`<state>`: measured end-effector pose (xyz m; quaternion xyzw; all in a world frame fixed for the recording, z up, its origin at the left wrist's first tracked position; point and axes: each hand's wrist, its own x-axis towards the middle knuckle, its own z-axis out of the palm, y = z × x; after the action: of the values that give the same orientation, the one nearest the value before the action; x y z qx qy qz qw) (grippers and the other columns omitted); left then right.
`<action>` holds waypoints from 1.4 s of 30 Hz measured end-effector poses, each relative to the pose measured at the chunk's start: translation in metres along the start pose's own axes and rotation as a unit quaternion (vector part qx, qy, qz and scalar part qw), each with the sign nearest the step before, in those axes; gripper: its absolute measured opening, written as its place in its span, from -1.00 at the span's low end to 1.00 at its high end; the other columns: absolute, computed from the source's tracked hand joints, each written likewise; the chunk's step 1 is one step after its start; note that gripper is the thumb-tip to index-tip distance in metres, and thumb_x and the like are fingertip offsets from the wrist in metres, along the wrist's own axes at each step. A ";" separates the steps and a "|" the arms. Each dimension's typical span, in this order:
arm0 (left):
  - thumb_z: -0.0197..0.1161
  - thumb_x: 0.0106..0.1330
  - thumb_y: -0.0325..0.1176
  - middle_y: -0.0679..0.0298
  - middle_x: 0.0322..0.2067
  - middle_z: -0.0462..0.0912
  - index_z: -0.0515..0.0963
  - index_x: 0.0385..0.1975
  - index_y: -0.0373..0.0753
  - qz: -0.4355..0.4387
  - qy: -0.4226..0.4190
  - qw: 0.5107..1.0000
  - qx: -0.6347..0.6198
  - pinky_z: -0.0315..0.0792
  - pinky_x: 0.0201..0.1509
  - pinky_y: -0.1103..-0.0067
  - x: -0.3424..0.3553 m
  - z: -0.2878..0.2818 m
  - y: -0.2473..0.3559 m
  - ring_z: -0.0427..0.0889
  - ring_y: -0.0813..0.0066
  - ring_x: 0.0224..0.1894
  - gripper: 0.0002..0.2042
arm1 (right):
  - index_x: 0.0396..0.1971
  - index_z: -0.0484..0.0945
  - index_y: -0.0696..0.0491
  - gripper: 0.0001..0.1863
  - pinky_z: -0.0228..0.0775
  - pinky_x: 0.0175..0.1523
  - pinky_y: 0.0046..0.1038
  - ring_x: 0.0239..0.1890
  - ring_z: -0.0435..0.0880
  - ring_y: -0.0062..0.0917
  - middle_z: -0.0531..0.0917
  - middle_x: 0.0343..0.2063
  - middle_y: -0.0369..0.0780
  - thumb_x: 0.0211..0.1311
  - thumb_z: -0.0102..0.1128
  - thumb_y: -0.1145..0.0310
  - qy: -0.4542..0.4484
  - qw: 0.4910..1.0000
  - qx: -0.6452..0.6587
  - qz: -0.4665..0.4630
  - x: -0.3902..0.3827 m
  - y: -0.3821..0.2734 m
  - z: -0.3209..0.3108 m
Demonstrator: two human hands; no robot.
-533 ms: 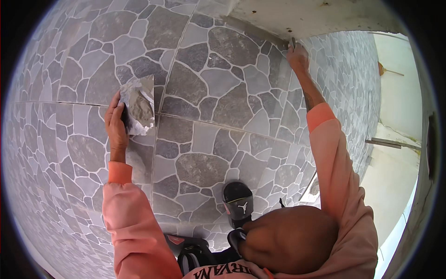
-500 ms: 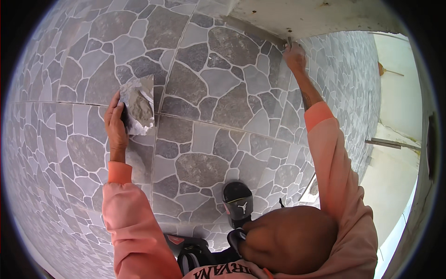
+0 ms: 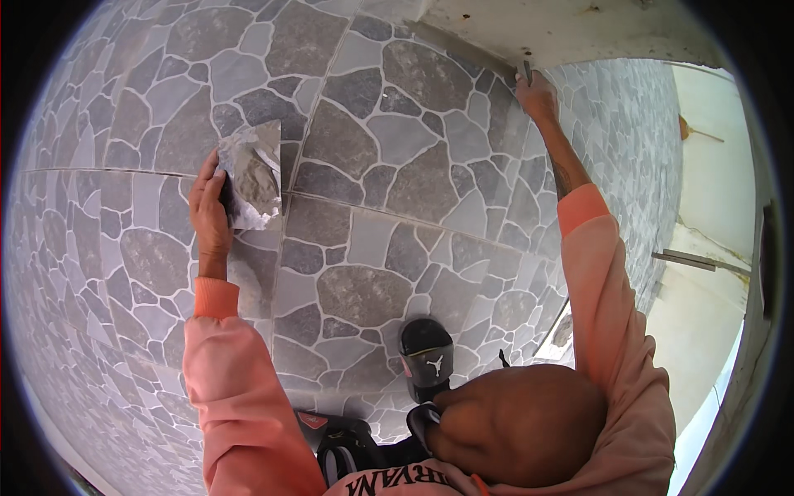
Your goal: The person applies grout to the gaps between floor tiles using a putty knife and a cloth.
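Note:
My left hand (image 3: 208,198) grips a metal plate (image 3: 236,214) with a mound of grey paste (image 3: 258,174) on it, above the tiled floor at left. My right hand (image 3: 536,93) reaches to the top right, closed on a narrow tool (image 3: 526,73), probably a small blade, at the bottom edge of a stained concrete surface (image 3: 571,29). A grey strip (image 3: 463,51) runs along that edge. The tool's tip is too small to make out clearly.
Stone-patterned grey tiles (image 3: 356,298) cover the floor. My black sandal (image 3: 426,355) and bare knee (image 3: 521,417) are below. At right are a pale wall (image 3: 707,149), a broom-like object (image 3: 686,128), dark slats (image 3: 686,259) and a pale strip (image 3: 558,335) partly behind my arm.
The view has shifted slightly, so floor, plate and left hand appear a little higher. My right hand and its tool appear a little further right, still at the concrete edge.

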<state>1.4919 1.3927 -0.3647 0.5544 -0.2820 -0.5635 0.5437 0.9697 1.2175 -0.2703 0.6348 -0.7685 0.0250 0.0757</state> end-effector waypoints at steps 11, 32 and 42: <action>-0.04 0.30 -0.39 0.12 0.08 0.50 0.38 0.15 -0.47 0.009 -0.004 1.000 0.020 0.17 0.28 0.61 -0.003 -0.004 0.011 0.44 0.42 0.14 -0.56 | -0.26 0.58 0.17 -0.65 0.19 -0.42 -0.59 -0.53 0.31 -0.73 0.47 -0.54 -0.42 0.25 0.18 0.14 -0.235 0.874 0.425 -0.031 -0.021 -0.134 -0.052; -0.14 0.29 -0.51 0.19 -0.13 0.59 0.36 0.16 -0.48 -0.064 -0.003 0.986 -0.152 0.45 -0.12 0.66 -0.065 0.020 0.049 0.57 0.57 -0.22 -0.57 | 0.11 0.41 0.22 -0.59 0.38 0.03 -0.59 -0.12 0.55 -0.68 0.61 -0.13 -0.25 0.29 0.15 0.43 -0.416 0.800 0.373 -0.219 -0.135 -0.241 -0.143; -0.09 0.28 -0.47 0.20 -0.22 0.57 0.37 0.14 -0.49 -0.120 0.057 0.972 -0.195 0.48 -0.33 0.64 -0.104 0.017 0.077 0.56 0.58 -0.34 -0.57 | 0.02 0.53 0.07 -0.44 0.45 0.08 -0.34 0.02 0.55 -0.25 0.58 -0.03 -0.15 -0.09 0.09 0.74 -0.110 0.730 0.312 -0.598 -0.189 -0.260 -0.159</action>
<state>1.4778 1.4646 -0.2566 0.4987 -0.0661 -0.6363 0.5849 1.2721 1.3722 -0.1559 0.9495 -0.1816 0.1426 -0.2123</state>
